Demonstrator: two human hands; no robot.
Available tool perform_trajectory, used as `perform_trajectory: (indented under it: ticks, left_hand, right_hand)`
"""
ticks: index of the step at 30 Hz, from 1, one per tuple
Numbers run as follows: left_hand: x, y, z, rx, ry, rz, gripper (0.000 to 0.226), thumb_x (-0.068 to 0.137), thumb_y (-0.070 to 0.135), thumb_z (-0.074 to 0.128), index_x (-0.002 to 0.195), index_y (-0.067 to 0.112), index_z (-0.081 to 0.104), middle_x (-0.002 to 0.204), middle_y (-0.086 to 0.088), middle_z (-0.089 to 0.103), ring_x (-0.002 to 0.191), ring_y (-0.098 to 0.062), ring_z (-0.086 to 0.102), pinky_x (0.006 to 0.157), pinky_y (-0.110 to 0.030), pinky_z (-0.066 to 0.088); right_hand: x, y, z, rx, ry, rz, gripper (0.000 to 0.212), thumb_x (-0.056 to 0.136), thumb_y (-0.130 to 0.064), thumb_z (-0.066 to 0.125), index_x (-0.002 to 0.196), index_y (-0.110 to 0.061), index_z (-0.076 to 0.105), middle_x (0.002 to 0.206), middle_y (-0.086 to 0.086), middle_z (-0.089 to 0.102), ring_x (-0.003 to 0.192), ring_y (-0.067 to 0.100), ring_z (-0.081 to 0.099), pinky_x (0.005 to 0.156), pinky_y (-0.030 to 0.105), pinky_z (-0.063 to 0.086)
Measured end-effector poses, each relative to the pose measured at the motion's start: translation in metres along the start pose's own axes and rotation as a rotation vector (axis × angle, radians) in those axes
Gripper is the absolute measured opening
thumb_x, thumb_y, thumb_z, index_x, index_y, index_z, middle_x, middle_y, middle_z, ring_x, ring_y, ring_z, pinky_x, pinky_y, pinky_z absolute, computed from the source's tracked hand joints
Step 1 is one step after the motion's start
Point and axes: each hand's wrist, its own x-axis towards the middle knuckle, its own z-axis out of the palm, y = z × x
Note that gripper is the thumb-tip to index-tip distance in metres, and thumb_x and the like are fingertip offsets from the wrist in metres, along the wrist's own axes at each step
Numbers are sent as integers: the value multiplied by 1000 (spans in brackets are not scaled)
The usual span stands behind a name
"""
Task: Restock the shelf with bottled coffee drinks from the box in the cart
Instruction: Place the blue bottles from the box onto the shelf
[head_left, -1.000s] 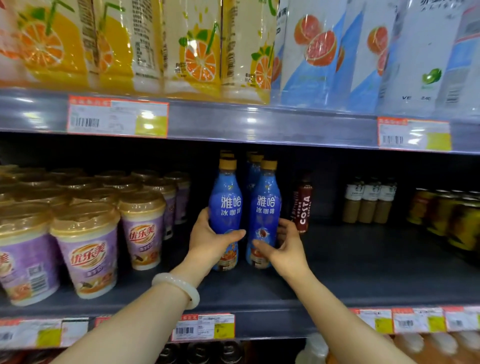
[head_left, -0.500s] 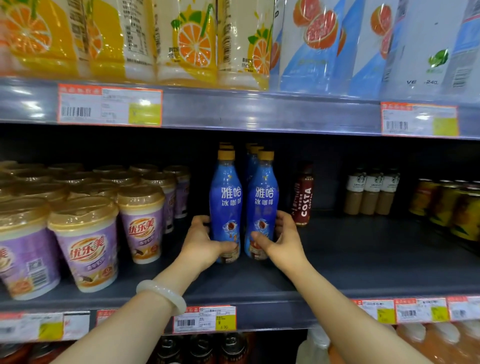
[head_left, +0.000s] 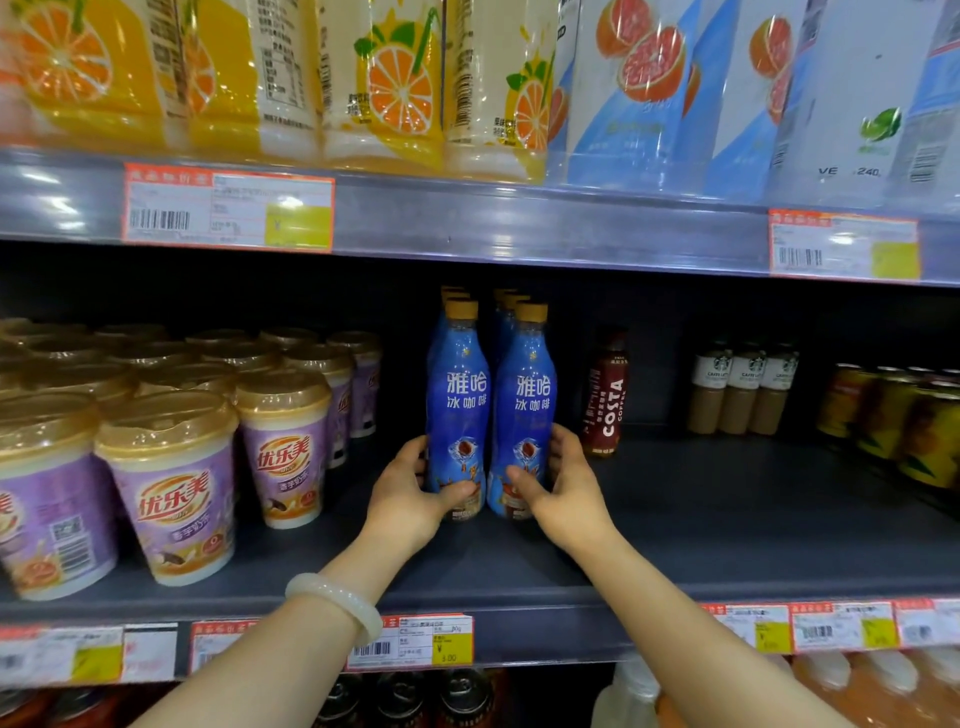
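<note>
- Both blue coffee bottles now stand deeper on the shelf (head_left: 727, 525).
- Left hand (head_left: 410, 499) grips the left bottle (head_left: 457, 410); right hand (head_left: 566, 493) grips the right bottle (head_left: 524, 410).
- Placing step; next, release both cleanly.

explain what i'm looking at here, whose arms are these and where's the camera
This is one picture from a camera worn on a person's head, looking forward and down, so the arms are the wearer's own. They stand at a shop shelf. The left hand grips one blue coffee bottle and the right hand grips the one beside it; both bottles stand upright on the shelf, with more blue bottles behind. To the left are purple milk tea cups, to the right a dark red Costa bottle. Juice cartons sit on the shelf above.
</note>
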Motion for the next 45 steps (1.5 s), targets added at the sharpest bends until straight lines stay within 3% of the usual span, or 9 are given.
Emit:
perform_trajectory:
  ticks: [5,11,16,24,31,35,38,41,45]
  left_hand:
    - [-1,0,-1,-12,-14,-3,70,75,7,75,136,17,42,110,-2,57,99,-16,56,93,-36,49]
    - [0,-1,0,7,-18,12,67,78,9,73,136,18,42,119,-3,58,102,-15,55,92,-33,48]
    - [3,-5,1,43,4,0,66,77,12,74,134,17,42,127,-5,56,114,-22,56,99,-42,47]
    - [6,-8,1,63,8,-7,65,76,15,76,132,16,43,127,-6,57,116,-23,56,99,-46,47]
    - [9,-9,2,86,12,-15,66,76,17,76,133,16,43,129,-7,57,116,-23,55,99,-43,47]
    - [0,-1,0,123,57,0,73,74,15,78,137,11,40,131,-10,54,115,-20,54,98,-33,43]
    - [-14,13,-3,257,169,114,76,76,19,76,140,9,36,138,-15,46,127,-27,45,105,-36,38]
    - [-38,41,5,454,222,345,66,78,15,72,136,5,42,134,-17,46,125,-32,44,103,-36,35]
    - [-79,86,46,834,39,639,63,84,22,64,140,10,38,144,-13,38,134,-31,32,110,-37,24]
  right_hand:
    - [2,4,3,-20,-14,32,69,78,-9,73,133,-22,35,125,-1,53,112,14,56,99,37,49]
    - [1,1,2,-26,-29,27,70,79,-6,71,136,-20,33,120,-6,51,110,10,55,99,35,49]
    - [-1,-2,1,-40,-36,33,70,80,-8,71,137,-20,32,116,-10,50,107,8,54,96,32,49]
    - [-1,-4,-1,-40,-48,78,66,82,-9,69,137,-18,33,117,-10,50,107,7,53,95,29,48]
    - [-2,-5,0,-82,-38,109,67,82,-11,69,138,-17,33,117,-10,49,107,6,52,96,29,48]
    - [-5,-12,-3,-162,-67,139,74,80,-16,73,140,-16,30,126,-3,52,116,14,54,101,34,46]
    - [-9,-25,-16,-268,-73,102,80,78,-22,74,143,-12,27,139,9,44,127,22,47,106,30,39]
    - [-23,-42,-40,-477,-90,17,75,82,-24,70,143,-8,29,143,13,38,132,25,39,104,25,32]
    - [-54,-53,-83,-739,-159,-107,67,86,-27,66,142,-11,32,143,11,37,132,28,36,109,35,32]
